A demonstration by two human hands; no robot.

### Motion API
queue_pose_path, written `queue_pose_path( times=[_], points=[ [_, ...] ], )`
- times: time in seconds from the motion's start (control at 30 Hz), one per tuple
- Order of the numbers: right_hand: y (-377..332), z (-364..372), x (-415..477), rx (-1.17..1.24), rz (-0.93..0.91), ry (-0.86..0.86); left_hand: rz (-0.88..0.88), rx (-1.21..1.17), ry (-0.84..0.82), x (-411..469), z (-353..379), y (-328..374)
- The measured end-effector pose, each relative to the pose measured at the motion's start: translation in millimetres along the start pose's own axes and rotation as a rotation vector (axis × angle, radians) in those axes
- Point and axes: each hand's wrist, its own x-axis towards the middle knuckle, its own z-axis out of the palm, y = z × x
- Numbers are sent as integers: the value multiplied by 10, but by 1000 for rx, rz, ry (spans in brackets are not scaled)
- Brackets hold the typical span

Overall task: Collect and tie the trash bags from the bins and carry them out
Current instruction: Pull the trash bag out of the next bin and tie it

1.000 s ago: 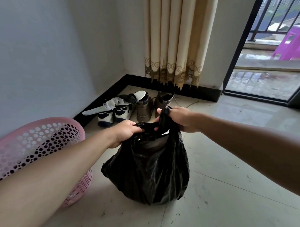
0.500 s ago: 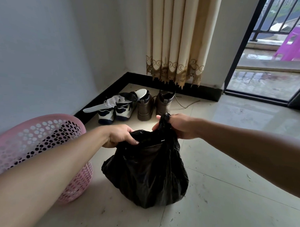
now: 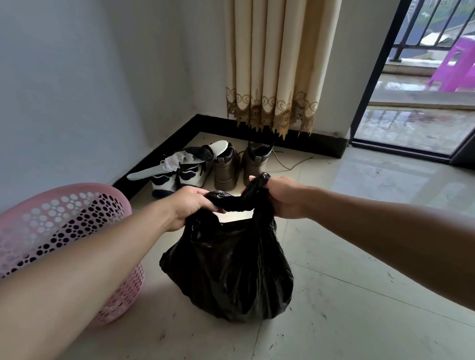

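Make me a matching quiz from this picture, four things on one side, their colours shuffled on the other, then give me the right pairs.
Things:
1. trash bag
2. basket
3. stool
4. boots

Colours:
a. purple
b. brown
c. black
d. pink

Pairs: 1-c, 2-d, 3-a, 4-b.

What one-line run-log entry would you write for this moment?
step: tying | black trash bag: unknotted, mouth gaping | left hand: grips one handle | right hand: grips other handle | pink basket: beside bag
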Motion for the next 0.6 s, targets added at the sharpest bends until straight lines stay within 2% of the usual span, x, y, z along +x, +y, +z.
queue_pose_path(
  times=[0.07,0.1,0.13,0.23,0.3,0.4,0.5,0.6],
  points=[
    [4,-52,-13,21,-18,57,-50,-96,-106,3,-88,7],
    [5,-79,-4,41,-21,78,-55,-164,-110,15,-118,11],
    [1,-97,6,70,-17,90,-45,-251,-56,44,-143,10],
    [-5,-135,45,70,15,112,26,-534,329,151,-150,41],
    [6,-159,45,-115,56,155,52,-673,419,176,-165,105],
    [27,-285,35,-470,120,218,90,-874,397,141,-234,200],
    [17,-598,3,-599,197,310,64,-832,451,127,-368,154],
    [-34,-891,-76,-617,256,416,21,-767,556,102,-522,52]
  ],
)
